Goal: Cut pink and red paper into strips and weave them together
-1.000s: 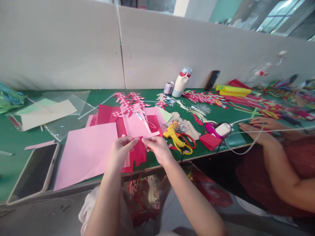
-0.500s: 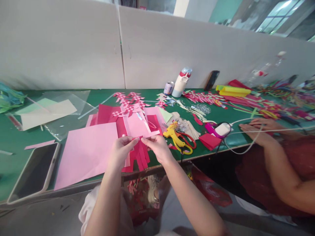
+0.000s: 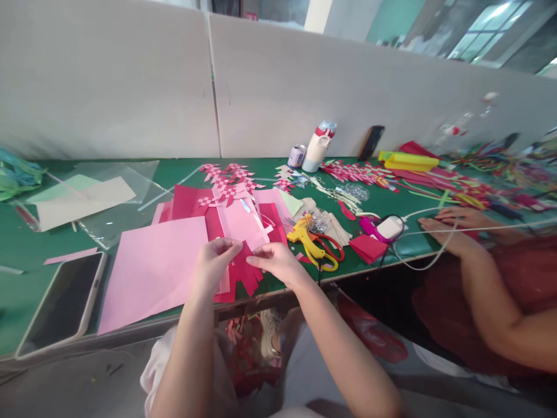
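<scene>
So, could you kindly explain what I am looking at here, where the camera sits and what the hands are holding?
There is no machine: a person works with bare hands, and the camera sits on their head, looking down at a green table. The left hand and right hand together pinch a dark red paper piece cut into strips. Under it lies a large pink sheet, beside a tablet. To the right are a yellow glue gun and red-handled scissors. Woven pink paper pieces lie further back. The arm at far right belongs to another person.
</scene>
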Tool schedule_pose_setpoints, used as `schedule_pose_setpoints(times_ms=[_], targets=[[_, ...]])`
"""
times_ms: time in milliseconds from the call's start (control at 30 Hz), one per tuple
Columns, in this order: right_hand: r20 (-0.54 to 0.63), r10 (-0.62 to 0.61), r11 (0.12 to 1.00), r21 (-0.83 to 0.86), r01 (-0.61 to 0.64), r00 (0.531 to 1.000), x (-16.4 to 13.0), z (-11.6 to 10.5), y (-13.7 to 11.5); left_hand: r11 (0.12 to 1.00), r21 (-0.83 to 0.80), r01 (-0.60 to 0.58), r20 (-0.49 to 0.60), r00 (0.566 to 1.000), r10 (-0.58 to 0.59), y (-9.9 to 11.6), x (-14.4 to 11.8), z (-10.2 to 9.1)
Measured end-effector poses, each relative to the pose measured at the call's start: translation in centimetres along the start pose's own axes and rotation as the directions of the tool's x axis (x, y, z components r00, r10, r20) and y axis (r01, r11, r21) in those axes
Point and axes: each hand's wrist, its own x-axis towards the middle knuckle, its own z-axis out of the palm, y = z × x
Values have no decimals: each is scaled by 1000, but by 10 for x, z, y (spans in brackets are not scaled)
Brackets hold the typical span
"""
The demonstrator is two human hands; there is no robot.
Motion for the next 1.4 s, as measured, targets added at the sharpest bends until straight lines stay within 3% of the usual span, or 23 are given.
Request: schedule_pose_setpoints(times_ms=[333,867,1100,1400], targets=[[-12,-88,975,-206,84,996,-23,1,-8,1000,-22,-14,0,1000,14,5,-8,-2],[-70,-80,988,-138,70,994,-56,25,-2,1000,9,-29,71,997,28,9,-18,-21],[-61,-135,975,-188,121,989,-64,24,-5,999,-8,-34,124,992,35,12,-21,-22],[-167,-73,975,196,105,983,-35,23,-15,999,-28,-37,159,986,41,5,-19,-15]])
